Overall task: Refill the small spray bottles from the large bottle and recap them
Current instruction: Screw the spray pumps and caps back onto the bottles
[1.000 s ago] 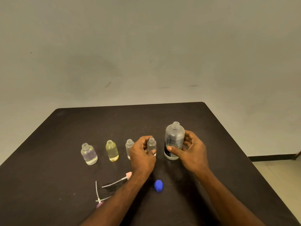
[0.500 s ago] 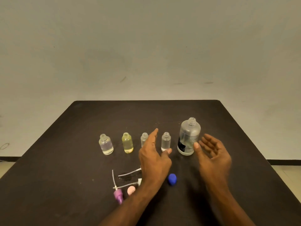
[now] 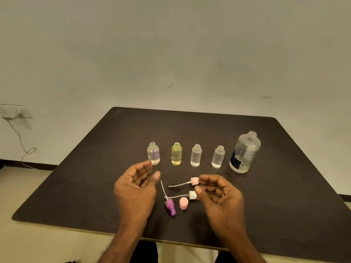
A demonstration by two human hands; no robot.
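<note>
Dark table (image 3: 95, 186): four uncapped small bottles (image 3: 195, 155) in a mid-frame row, large bottle (image 3: 245, 152) at right end. Spray caps (image 3: 194, 181) lie lower centre. Left hand (image 3: 135, 185), right hand (image 3: 218, 194) loosely curled, holding nothing.
</note>
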